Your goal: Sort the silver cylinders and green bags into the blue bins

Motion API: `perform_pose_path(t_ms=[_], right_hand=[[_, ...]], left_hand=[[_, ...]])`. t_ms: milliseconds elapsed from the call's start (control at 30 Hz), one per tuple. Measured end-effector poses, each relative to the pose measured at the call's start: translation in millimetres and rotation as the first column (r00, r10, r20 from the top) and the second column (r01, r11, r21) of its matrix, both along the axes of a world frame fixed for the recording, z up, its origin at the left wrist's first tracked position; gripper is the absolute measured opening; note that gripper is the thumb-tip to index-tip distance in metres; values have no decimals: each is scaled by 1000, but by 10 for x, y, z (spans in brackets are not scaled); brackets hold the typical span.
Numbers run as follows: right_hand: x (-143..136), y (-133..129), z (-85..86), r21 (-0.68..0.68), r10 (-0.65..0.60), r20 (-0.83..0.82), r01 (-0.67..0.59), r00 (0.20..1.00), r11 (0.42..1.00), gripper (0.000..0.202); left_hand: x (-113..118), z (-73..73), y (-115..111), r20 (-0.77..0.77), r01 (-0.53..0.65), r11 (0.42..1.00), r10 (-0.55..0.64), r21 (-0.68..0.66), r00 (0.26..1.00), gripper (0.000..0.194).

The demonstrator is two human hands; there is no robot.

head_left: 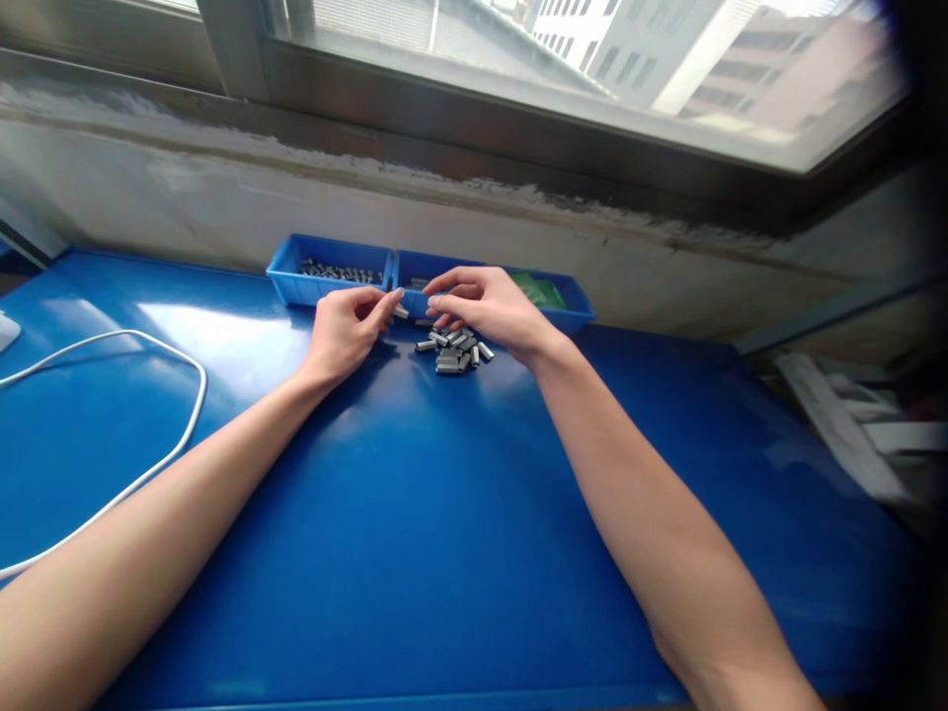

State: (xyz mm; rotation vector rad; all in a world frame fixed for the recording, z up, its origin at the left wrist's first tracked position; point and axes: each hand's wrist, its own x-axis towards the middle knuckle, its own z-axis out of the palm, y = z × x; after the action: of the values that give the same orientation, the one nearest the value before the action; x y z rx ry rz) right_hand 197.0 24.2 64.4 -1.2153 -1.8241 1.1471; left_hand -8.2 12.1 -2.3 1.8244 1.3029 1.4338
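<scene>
- Left hand (347, 331): pinches one metal piece (401, 311) near the table's (444, 553) far edge.
- Right hand (485, 304): by the pile (449, 362); grip cannot be told.
- Judged progress: one piece taken up; pile left loose.

- No text, label, brand, number or sign can be read.
- Blue bins (292, 289): no legible lettering on the visible walls.
- Metal pieces (448, 363): too small to tell any marking.
- Green item (544, 290) in a bin: too small to tell any print.
</scene>
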Motion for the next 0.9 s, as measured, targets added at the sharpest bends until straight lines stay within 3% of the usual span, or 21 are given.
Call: perform_pose_path(t_ms=[133, 267, 467, 733, 900], right_hand=[[-3, -17, 11, -7, 25, 49, -25, 998, 1000, 14], [-7, -41, 6, -32, 60, 51, -59, 997, 998, 20], [-68, -91, -11, -131, 142, -82, -152, 986, 980, 30], [-83, -105, 5, -278, -2, -249, -70, 968, 958, 15], [-79, -88, -7, -270, -27, -265, -47, 964, 962, 10]], left_hand=[[-7, 18, -10, 69, -29, 999, 31, -27, 997, 51], [-3, 6, -2, 148, 41, 999, -38, -21, 988, 42], [-12, 16, -22, 245, 118, 990, -97, -72, 965, 44], [6, 75, -84, 288, 177, 980, -145, -90, 947, 46], [21, 79, -94, 300, 243, 968, -215, -59, 929, 43]])
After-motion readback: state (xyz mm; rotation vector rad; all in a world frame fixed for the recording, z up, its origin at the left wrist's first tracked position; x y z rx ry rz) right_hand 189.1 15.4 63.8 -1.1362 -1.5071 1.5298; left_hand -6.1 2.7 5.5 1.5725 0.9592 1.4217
